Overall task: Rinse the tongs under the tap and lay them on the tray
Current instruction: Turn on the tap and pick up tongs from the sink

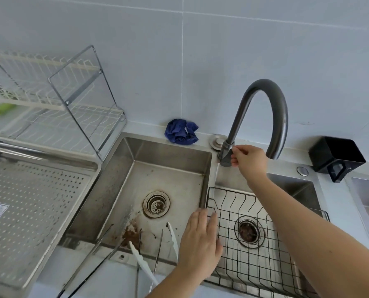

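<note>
Tongs [143, 265] lie untouched across the sink's [168, 151] front edge; left hand [200, 241] flat and empty, right hand [250, 162] pinching the tap [265, 93], whose stream may miss them

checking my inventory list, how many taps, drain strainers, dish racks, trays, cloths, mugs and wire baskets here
tap: 1
drain strainers: 2
dish rack: 1
perforated tray: 1
blue cloth: 1
black mug: 1
wire basket: 1
total: 8
</note>
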